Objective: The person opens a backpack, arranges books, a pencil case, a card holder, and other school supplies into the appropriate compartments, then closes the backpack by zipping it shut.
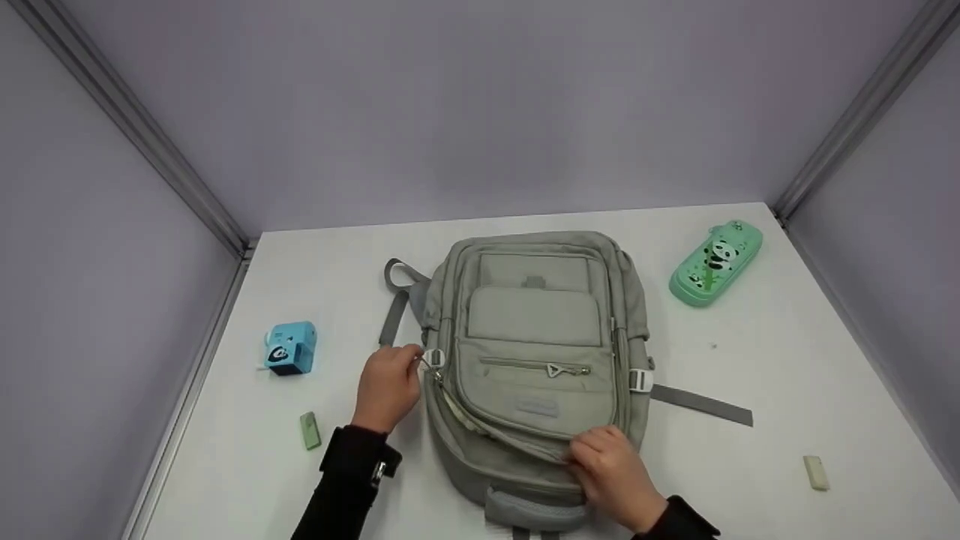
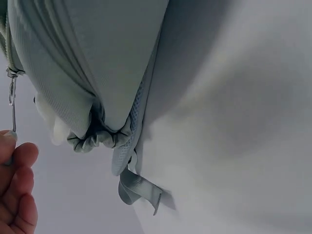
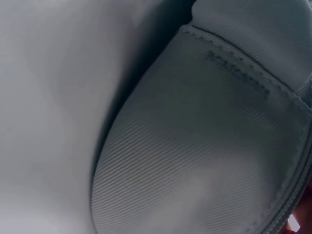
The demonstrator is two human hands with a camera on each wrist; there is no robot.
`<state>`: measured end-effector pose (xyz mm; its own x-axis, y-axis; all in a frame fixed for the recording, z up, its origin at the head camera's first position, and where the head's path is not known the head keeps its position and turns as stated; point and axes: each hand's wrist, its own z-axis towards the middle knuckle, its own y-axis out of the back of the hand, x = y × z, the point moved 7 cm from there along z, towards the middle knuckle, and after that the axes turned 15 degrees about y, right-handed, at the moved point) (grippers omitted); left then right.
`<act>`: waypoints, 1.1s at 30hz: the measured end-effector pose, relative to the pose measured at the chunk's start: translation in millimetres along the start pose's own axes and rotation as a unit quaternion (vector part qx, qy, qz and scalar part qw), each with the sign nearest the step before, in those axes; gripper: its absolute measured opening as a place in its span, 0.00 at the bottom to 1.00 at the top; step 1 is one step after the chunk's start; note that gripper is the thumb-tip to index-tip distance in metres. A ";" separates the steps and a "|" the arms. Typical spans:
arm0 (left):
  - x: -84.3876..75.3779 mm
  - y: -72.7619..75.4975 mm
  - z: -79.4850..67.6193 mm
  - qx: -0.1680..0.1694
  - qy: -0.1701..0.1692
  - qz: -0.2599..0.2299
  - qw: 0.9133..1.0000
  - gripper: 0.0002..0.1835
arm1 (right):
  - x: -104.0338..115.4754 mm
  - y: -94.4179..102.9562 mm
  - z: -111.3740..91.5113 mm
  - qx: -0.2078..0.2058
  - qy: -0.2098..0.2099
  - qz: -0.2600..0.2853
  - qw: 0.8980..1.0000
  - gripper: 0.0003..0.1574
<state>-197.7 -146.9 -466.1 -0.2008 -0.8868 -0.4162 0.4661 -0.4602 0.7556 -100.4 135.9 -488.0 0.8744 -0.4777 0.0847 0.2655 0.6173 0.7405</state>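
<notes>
A grey-green backpack point(image 1: 536, 315) lies flat on the white table, its top handle point(image 1: 534, 511) toward the person. My left hand point(image 1: 386, 386) pinches a zipper pull point(image 2: 13, 105) at the bag's left side, and the left wrist view shows the thin metal pull between thumb and finger. Along the lower left of the front compartment, the zipper point(image 1: 465, 412) stands partly apart. With curled fingers, my right hand point(image 1: 607, 472) grips the fabric edge at the bag's lower right. In the right wrist view, backpack fabric point(image 3: 204, 146) fills most of the picture and only a bit of the hand shows.
A blue panda-printed pencil sharpener point(image 1: 291, 348) and a green eraser point(image 1: 310, 430) sit left of the bag. On the right are a green panda pencil case point(image 1: 716, 262) and a pale eraser point(image 1: 816, 473). Grey straps point(image 1: 705, 403) stick out at both sides.
</notes>
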 end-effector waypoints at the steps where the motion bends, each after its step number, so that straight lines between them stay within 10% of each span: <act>1: -1.7 -1.4 6.0 0.001 -0.005 0.003 1.000 0.07 | 0.2 0.0 -0.1 -0.002 0.000 0.001 1.000 0.19; 18: -0.4 -29.3 78.4 0.017 -0.004 0.024 1.000 0.06 | -0.5 -3.5 -5.2 -0.001 -0.002 0.008 1.000 0.17; 33: 15.2 -59.0 93.1 0.089 0.081 0.015 0.993 0.07 | -2.1 -1.2 -11.6 0.016 -0.030 0.019 0.999 0.18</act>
<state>-308.5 -137.2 -469.9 -0.0417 -0.8884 -0.4573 0.3068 -0.4469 0.8403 -97.8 143.4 -496.9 0.8575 -0.4918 0.1513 0.2192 0.6152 0.7573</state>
